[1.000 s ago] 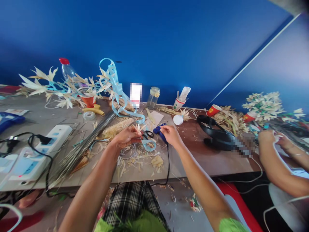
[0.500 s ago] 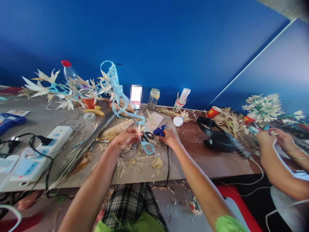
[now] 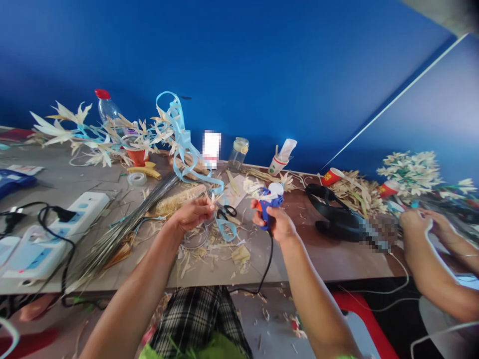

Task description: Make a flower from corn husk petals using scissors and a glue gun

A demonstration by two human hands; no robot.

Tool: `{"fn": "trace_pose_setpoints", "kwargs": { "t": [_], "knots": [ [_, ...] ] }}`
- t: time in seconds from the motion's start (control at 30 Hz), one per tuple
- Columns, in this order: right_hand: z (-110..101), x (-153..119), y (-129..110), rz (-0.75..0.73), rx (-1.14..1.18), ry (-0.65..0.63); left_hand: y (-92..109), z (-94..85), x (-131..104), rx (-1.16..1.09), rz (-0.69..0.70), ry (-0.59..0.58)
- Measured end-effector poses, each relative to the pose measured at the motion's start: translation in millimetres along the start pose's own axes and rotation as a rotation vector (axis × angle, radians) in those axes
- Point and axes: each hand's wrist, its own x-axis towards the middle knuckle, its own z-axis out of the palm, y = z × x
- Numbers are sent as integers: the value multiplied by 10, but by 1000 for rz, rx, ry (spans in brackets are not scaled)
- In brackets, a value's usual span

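Observation:
My right hand [image 3: 279,222] is wrapped round a blue glue gun [image 3: 266,209] with an orange trigger, held upright over the table; its black cord hangs down below. Pale husk pieces lie behind its nozzle. My left hand [image 3: 194,214] pinches a small pale husk flower piece [image 3: 212,201] between thumb and fingers. Black-handled scissors [image 3: 227,212] lie between my hands, beside a loop of light blue ribbon [image 3: 226,230]. A corn cob wrapped in fibres [image 3: 181,198] rests behind my left wrist.
Left are a white power strip [image 3: 71,234], a bundle of thin wires [image 3: 129,224] and husk flowers [image 3: 93,134]. A glass jar [image 3: 238,153] and a paper cup [image 3: 278,164] stand near the wall. A black headset-like object [image 3: 337,219] lies right, near another person's hands [image 3: 426,224].
My right hand has moved right and lifted the glue gun, turning it from lying sideways to upright. My left hand still pinches the husk piece, nearly in the same place.

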Motion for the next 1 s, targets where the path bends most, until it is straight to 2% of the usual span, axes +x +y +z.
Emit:
{"fn": "trace_pose_setpoints", "kwargs": {
  "t": [0.13,0.27,0.4,0.77,1.0],
  "knots": [
    [54,-49,137,81,5,-158,-12,-30,-4,-20,-2,25],
    [4,-41,281,133,-23,-162,-17,-46,-5,-37,-19,47],
    [-20,-44,323,154,-139,-154,-14,-34,-4,-37,-32,63],
    [101,-24,309,122,-279,-230,-15,-2,12,-75,-70,83],
    [158,-12,281,22,-334,-284,-19,18,13,-79,-66,82]
  ]
}}
